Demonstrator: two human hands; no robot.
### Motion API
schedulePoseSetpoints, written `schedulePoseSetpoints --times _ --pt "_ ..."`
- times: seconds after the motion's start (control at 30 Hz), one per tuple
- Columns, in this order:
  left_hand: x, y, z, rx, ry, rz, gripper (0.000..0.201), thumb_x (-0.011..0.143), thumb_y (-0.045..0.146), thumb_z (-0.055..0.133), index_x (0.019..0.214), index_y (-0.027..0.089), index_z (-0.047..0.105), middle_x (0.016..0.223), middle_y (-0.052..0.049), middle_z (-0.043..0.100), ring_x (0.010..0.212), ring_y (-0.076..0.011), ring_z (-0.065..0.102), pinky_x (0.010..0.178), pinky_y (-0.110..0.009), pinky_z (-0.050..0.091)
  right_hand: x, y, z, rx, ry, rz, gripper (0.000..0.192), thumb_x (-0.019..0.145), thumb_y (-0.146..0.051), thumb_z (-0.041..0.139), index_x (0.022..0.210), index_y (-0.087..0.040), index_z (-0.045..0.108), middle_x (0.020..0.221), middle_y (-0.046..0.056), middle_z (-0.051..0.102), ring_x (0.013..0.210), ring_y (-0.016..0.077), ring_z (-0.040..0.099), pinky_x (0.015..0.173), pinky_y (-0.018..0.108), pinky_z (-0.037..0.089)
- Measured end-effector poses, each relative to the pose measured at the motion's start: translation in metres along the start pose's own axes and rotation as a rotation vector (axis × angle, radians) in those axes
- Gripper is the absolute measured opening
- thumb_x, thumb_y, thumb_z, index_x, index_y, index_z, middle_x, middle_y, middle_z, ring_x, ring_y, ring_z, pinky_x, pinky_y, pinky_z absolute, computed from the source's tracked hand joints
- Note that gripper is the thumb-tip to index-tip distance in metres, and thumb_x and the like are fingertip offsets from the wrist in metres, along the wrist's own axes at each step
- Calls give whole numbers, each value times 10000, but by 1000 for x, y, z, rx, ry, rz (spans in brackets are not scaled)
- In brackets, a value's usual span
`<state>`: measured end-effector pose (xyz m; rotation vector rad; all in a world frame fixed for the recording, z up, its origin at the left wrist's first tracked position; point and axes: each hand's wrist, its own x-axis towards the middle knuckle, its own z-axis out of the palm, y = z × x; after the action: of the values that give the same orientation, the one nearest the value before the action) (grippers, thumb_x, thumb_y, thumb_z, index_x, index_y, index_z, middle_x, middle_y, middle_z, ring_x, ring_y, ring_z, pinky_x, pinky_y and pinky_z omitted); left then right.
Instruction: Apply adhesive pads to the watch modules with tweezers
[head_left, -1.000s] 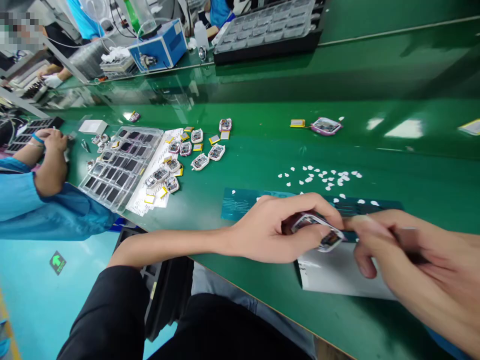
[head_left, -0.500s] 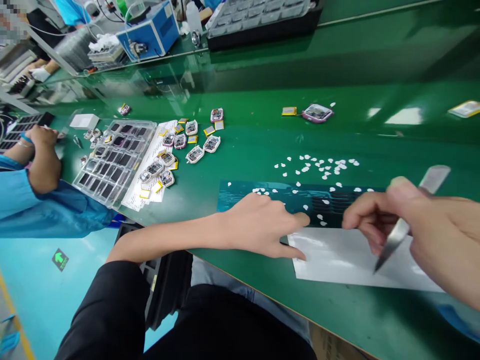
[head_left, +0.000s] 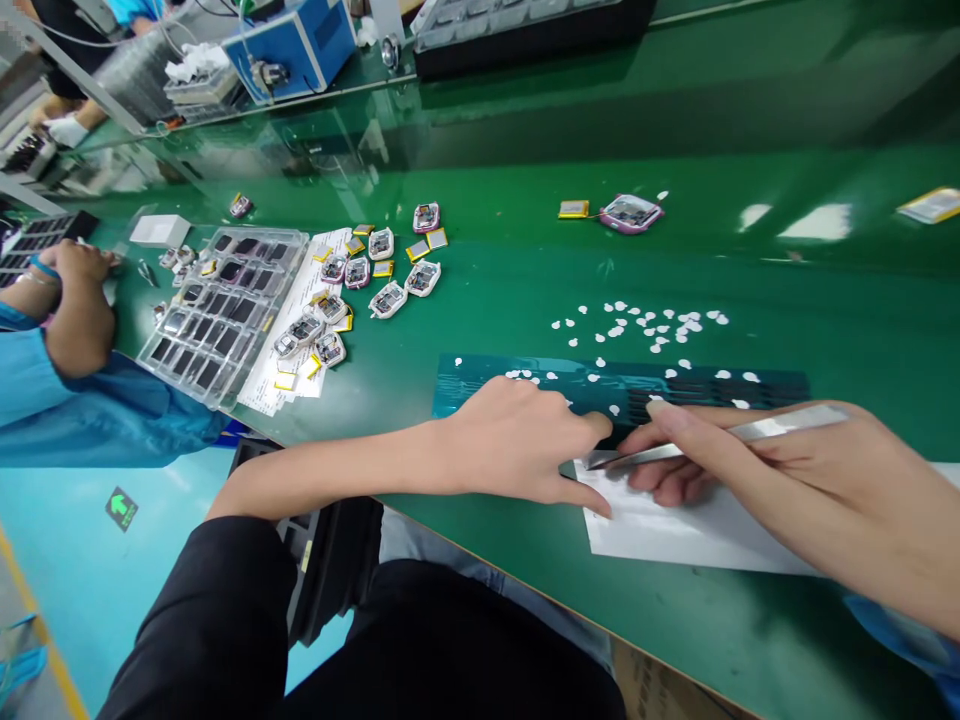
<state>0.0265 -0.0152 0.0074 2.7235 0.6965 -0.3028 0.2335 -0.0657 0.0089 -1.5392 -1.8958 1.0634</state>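
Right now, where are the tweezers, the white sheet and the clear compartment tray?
tweezers (head_left: 720,438), head view, middle of the metal shaft in the right hand.
white sheet (head_left: 675,530), head view, bare middle area.
clear compartment tray (head_left: 161,375), head view, near rim.

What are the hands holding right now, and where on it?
The right hand pinches metal tweezers along the mid-shaft, tips pointing left. The left hand holds nothing; it presses flat at the white sheet's corner.

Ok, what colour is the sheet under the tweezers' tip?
White; the sheet shows best in the head view, beneath the tweezers.
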Motion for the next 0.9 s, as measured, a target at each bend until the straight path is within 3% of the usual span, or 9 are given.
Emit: schedulePoseSetpoints --times 0.23,0.37,0.57,0.9 --pt "0 -1 -2 -14 -2 19 609 969 747 541 1105 174 698 715 -48 703 676 -228 685 501 -321 191 1 5 0 47 -106 81 751 850 -939 414 618 -334 793 686 53 759 672 235 771 625 303 670" --pt "1 -2 -1 4 -10 21 632 976 761 507 1136 177 688 729 -50 708 702 -236 697 504 -323 190 8 11 -3 61 -177 162 782 791 -994 418 652 -332 809 782 79 787 845 265 796 801 347 684" --pt "-1 -2 -2 10 -5 17 643 956 771 539 1135 170 680 702 -43 692 676 -230 686 503 -326 174 16 16 -2 261 -289 225 693 809 -917 532 653 -301 808 759 93 780 714 240 779 689 315 678" --pt "1 -3 2 -25 29 11 631 962 779 507 1047 181 690 664 -40 664 631 -210 641 493 -312 180 16 14 -6 312 -309 279 725 733 -955 591 683 -268 815 800 134 789 725 266 779 729 358 685"
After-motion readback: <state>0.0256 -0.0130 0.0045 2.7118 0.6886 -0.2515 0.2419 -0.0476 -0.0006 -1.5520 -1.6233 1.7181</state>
